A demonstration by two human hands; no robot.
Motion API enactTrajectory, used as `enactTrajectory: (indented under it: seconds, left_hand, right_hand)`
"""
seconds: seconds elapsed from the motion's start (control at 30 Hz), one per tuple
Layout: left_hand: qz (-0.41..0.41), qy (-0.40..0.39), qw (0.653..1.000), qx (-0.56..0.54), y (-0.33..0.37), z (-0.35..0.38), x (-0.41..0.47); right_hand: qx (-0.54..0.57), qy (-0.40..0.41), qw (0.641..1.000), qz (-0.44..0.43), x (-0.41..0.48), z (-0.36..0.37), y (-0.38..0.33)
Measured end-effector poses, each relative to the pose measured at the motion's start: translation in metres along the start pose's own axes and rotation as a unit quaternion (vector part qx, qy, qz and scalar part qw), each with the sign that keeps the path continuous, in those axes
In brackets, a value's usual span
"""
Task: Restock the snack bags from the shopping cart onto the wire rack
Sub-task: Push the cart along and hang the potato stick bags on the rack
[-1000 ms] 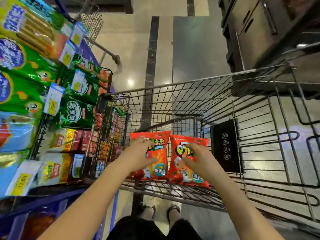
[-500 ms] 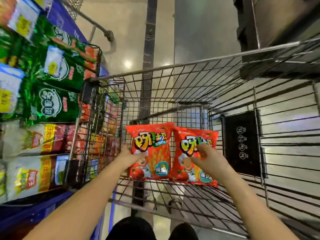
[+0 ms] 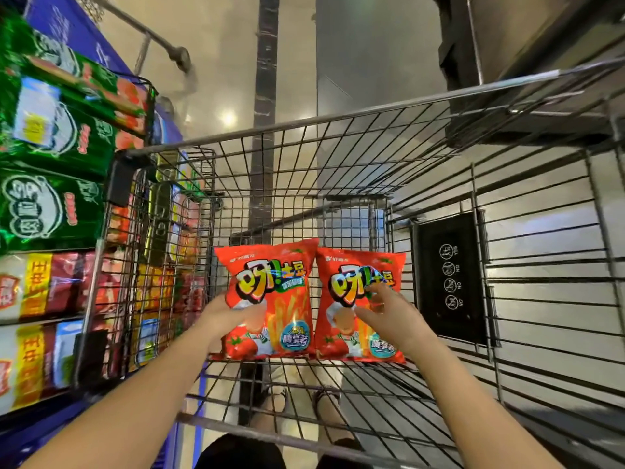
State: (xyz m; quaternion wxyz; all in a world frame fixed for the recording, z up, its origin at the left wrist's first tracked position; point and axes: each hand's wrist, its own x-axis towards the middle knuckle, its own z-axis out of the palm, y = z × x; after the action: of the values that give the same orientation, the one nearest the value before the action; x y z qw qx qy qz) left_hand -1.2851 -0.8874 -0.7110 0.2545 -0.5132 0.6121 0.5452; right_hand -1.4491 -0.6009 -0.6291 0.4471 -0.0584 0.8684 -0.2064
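Two red snack bags are seen standing side by side in the shopping cart [image 3: 338, 120], edges touching, each with its long axis running from twelve to six o'clock and its printed face turned toward the camera. The left snack bag [image 3: 280, 299] is gripped at its eight o'clock corner by the left hand [image 3: 223, 316], the thumb laid across the front and the other fingers hidden behind the edge. The right snack bag [image 3: 348, 286] is met on its face by the right hand [image 3: 392, 319], which comes in from five o'clock; its fingers are spread and laid on the foil, and no closed grip can be made out there. The wire rack [image 3: 88, 316] lies at nine o'clock from both bags, just beyond the cart's left wall, and is already hung with green bags [image 3: 50, 211] above and red-and-yellow ones below. The left hand and its bag are judged the nearer to the rack, so a lift toward twelve o'clock over the cart's rim followed by a swing toward nine is likely called for. The right bag would have to travel past where the left one stands, and is better moved second or carried higher.
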Motion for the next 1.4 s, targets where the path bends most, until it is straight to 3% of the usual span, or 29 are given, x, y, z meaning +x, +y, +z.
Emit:
enactTrajectory:
  seconds: [0.43,0.6,0.93,1.07,1.3,1.4]
  left_hand:
    - [0.049,-0.039,0.996,-0.060,0.004,-0.021,-0.017]
    - [0.070,-0.098,0.989,-0.081,0.006,-0.035,-0.021]
    - [0.034,-0.120,0.988,-0.089,-0.005,-0.049,-0.013]
    - [0.028,-0.118,0.989,-0.083,-0.003,-0.050,-0.013]
    - [0.022,-0.113,0.990,-0.078,0.002,-0.051,-0.023]
    - [0.020,-0.108,0.991,-0.077,-0.001,-0.054,-0.024]
  right_hand:
    - [0.087,0.064,0.981,0.162,0.033,0.004,0.033]
    - [0.134,0.051,0.972,0.188,0.054,0.021,0.044]
    - [0.179,0.026,0.965,0.191,0.054,0.026,0.049]
    - [0.195,-0.037,0.965,0.173,0.050,0.015,0.052]
    - [0.302,-0.195,0.921,0.152,0.063,-0.004,0.062]
    - [0.262,-0.230,0.927,0.138,0.068,-0.006,0.053]
